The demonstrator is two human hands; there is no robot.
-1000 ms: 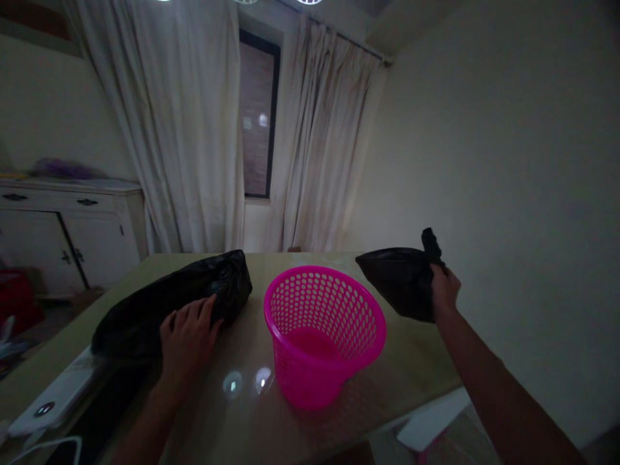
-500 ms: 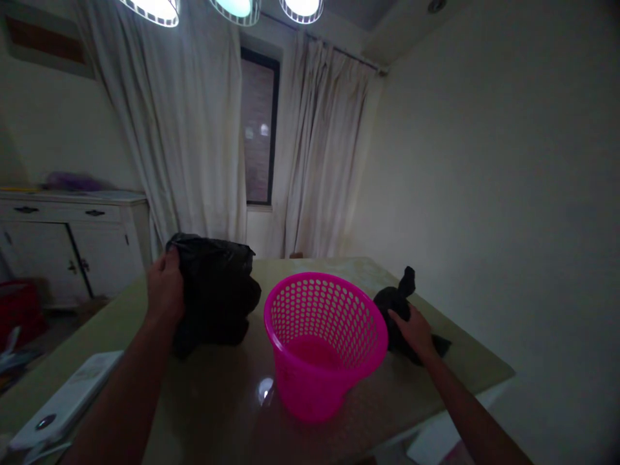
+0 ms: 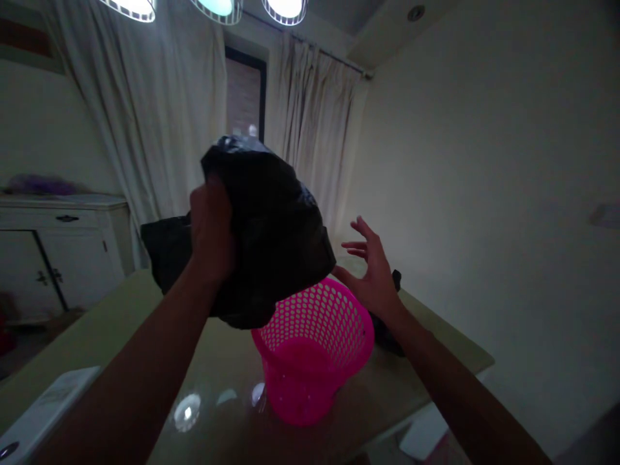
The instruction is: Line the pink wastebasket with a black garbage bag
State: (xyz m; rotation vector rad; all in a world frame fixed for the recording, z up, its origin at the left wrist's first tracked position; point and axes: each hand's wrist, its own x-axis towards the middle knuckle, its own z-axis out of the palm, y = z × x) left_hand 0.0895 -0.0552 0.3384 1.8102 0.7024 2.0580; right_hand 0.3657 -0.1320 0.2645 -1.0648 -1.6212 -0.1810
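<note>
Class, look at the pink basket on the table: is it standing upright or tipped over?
Upright. The pink basket stands on its narrow base on the table, with its open rim facing up, partly hidden behind the black bag.

**Film, plastic, glass-smooth top**

The bag (image 3: 276,226) in my left hand (image 3: 210,226) is thin black plastic film, crinkled, with a faint sheen along its folds. The basket (image 3: 314,352) is hard pink plastic, smooth, pierced all over with round holes. The table (image 3: 121,323) has a polished, glossy top that mirrors the lamps as bright spots. The curtains (image 3: 159,116) are pale matt cloth hanging in soft folds. The cabinet (image 3: 62,252) looks like white painted wood with dark metal handles.
</note>
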